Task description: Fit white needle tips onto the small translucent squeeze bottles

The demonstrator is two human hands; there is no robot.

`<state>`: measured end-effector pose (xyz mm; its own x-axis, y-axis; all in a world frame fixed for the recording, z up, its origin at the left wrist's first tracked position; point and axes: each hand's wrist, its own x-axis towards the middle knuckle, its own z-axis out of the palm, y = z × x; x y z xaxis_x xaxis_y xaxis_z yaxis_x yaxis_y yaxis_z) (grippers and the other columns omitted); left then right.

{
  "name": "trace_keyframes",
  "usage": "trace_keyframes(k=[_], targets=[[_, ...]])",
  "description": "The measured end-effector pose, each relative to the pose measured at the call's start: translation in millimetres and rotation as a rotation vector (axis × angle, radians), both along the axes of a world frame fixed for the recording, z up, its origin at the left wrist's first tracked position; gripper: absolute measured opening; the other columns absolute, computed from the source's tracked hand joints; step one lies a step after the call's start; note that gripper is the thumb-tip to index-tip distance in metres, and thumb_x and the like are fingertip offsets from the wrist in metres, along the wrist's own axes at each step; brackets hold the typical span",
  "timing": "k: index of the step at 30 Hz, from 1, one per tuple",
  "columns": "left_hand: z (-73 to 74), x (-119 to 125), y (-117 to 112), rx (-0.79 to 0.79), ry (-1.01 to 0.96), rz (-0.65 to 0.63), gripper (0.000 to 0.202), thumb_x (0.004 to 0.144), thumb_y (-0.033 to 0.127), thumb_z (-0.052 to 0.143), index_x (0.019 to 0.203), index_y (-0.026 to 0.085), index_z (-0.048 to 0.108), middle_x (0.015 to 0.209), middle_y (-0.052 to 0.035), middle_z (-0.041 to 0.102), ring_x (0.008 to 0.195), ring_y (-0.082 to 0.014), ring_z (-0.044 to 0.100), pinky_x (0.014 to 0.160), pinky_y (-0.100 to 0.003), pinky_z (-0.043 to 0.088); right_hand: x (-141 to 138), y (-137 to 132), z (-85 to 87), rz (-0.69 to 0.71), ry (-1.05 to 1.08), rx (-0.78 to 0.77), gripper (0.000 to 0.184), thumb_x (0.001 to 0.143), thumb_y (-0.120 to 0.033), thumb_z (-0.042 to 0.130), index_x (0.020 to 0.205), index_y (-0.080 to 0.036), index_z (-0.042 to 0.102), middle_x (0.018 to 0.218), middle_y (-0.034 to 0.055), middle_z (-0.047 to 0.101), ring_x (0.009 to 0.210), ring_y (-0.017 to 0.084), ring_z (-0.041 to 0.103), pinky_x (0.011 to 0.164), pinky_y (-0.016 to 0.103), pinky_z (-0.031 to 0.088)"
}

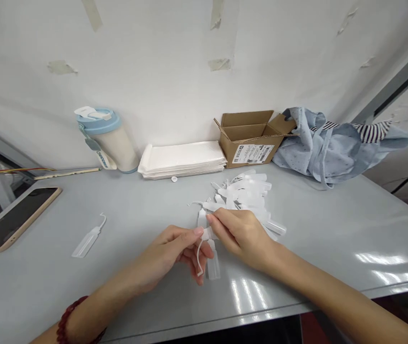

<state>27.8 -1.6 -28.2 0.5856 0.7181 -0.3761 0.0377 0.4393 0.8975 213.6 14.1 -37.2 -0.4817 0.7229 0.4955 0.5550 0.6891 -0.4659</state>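
Pinching a small plastic piece [207,233] between left hand [178,246] and right hand [241,234] just below frame centre, ideally keeping the thin curved tube [198,258] uncrushed.

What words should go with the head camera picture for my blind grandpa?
A left hand and right hand pinch a white plastic piece over a grey table, near a pile of similar pieces. Behind are a tumbler, white packets, an open cardboard box and blue cloth.

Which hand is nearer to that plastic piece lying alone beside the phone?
Left. The left hand sits to the right of the plastic piece, not touching it; the right hand is farther that way, beyond the left.
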Motion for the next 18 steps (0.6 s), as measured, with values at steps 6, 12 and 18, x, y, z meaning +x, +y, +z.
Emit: trace_keyframes(k=[6, 12, 18], targets=[[5.8, -9.5, 5.5, -0.195, -0.038, 0.008, 0.028, 0.076, 0.033, 0.069, 0.058, 0.012, 0.066, 0.046, 0.005, 0.046, 0.038, -0.0044, 0.036, 0.044, -0.021, 0.028, 3.3, 2.9, 3.4, -0.049, -0.021, 0.109, 0.035, 0.096, -0.02, 0.035, 0.061, -0.02, 0.038, 0.052, -0.0055, 0.034, 0.045, 0.008, 0.029, 0.044, 0.022, 0.025], [7.7, -11.2, 7.3, -0.01, -0.003, 0.205, 0.031, 0.073, 0.03, 0.068, 0.049, 0.013, 0.059, 0.044, 0.0066, 0.033, 0.043, -0.0054, 0.025, 0.045, -0.022, 0.02, 3.0, -1.0, 7.8, 0.019, 0.019, -0.062, 0.037, 0.096, -0.019, 0.037, 0.06, -0.022, 0.029, 0.05, -0.0077, 0.024, 0.042, 0.007, 0.023, 0.042, 0.023, 0.021], [8.5, -5.5, 0.6, 0.251, 0.2, 0.188, 0.033, 0.086, 0.041, 0.053, 0.063, 0.017, 0.054, 0.054, 0.0054, 0.041, 0.051, -0.0097, 0.038, 0.052, -0.023, 0.033, 0.7, -2.8, 8.1, -0.008, 0.057, 0.138, 0.035, 0.095, -0.016, 0.039, 0.06, -0.021, 0.034, 0.05, -0.0066, 0.031, 0.043, 0.007, 0.028, 0.043, 0.023, 0.023]])
